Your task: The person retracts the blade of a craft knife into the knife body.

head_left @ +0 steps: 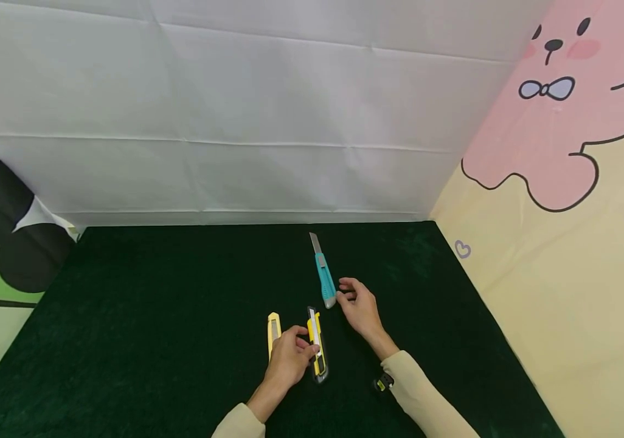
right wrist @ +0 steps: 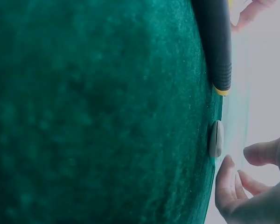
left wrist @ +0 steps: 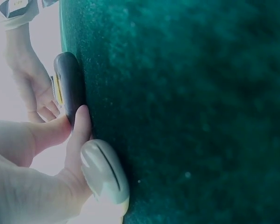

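Observation:
Three utility knives lie on dark green cloth. My left hand (head_left: pixel 289 358) is between the yellow knife (head_left: pixel 274 328) and the black-and-yellow knife (head_left: pixel 316 340). Its thumb and forefinger pinch the left edge of the black-and-yellow one, as the left wrist view shows beside the dark knife end (left wrist: pixel 69 86). The pale end of the yellow knife (left wrist: pixel 105 170) is just below those fingers; in the head view the hand covers part of it. Farther back lies the teal knife (head_left: pixel 325 280), blade out. Beside its grey end, my right hand (head_left: pixel 360 309) has loosely bent fingers and holds nothing.
A green cloth (head_left: pixel 153 328) covers the table. Behind it hangs a white creased sheet (head_left: pixel 263 109); a cream panel with a pink bear drawing (head_left: pixel 553 134) is on the right. The teal knife's bare blade (head_left: pixel 315 243) points toward the back edge.

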`<state>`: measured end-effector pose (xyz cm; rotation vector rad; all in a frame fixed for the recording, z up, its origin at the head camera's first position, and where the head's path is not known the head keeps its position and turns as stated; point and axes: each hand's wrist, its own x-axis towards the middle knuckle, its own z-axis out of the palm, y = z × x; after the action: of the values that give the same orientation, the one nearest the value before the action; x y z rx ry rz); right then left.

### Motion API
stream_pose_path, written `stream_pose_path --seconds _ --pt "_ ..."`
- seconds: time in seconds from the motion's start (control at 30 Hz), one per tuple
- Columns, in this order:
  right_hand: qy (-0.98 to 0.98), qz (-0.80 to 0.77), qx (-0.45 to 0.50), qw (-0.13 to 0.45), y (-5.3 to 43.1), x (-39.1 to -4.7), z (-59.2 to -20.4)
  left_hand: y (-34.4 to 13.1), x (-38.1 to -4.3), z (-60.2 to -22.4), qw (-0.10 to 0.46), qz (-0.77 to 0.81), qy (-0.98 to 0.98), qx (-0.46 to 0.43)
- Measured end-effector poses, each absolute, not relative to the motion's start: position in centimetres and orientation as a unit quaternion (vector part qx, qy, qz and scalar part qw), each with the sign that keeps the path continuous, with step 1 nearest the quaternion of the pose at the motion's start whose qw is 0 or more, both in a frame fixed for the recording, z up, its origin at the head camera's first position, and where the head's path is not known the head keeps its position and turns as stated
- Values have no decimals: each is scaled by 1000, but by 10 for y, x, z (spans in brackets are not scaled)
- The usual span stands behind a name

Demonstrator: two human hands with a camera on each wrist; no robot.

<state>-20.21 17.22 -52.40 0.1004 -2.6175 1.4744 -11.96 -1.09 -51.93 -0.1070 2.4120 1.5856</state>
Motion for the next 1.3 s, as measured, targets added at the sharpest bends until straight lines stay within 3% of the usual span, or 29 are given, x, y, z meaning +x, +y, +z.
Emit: stream_pose_path --seconds 1.3 --pt "-883 466 28 43 168 -233 -525 -5 -117 -518 123 545 828 -34"
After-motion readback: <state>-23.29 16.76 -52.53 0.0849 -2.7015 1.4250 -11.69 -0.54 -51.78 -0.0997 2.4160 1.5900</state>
